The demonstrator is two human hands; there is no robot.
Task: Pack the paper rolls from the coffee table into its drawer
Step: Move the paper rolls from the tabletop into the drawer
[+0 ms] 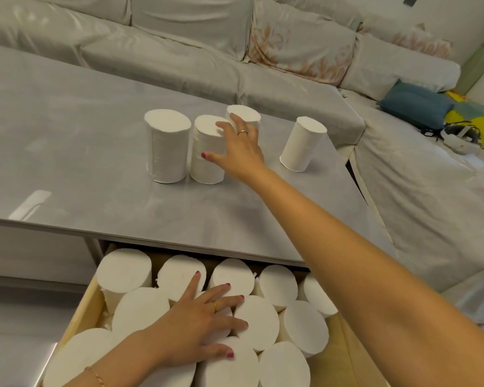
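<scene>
Landmark: grey glossy coffee table top (101,174).

Four upright white paper rolls on the table (166,146) stand toward its far side. Three are bunched: the left two just beside each other with only a narrow slit between, the third behind them. The person's right hand (239,148) reaches between the middle roll and the rear one. The fourth stands apart to the right, tilted, with an open gap on the cluster side.

Table's near half and left part: bare, open for passage.

Below the table's near edge, the open tan wooden drawer (81,308) is packed with upright white rolls in the drawer (257,322), touching. The left hand (199,322) lies flat over their tops. Bare floor strip at the drawer's right end.
</scene>
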